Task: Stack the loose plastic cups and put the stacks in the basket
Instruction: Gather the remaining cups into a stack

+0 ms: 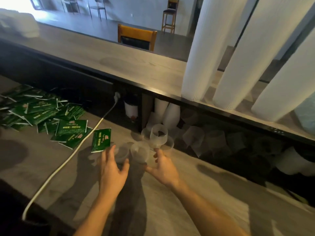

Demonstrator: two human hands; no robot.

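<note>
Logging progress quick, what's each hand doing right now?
Left hand: fingers curled round a clear plastic cup.
Right hand: at another clear cup; grip cannot be told.

Both bare forearms reach forward, hands near each other.
The left hand (111,169) stretches toward 12 o'clock, fingers spread and gently curved. The right hand (163,166) angles toward 11 o'clock, fingers loosely bent, thumb out at 9 o'clock.

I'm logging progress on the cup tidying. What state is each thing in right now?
left hand: fingers curled round a clear cup lying on the counter.
right hand: pinches a second clear cup, lifted.
third cup: loose between the hands.
green packets: scattered.
white cable: plugged in.
</note>
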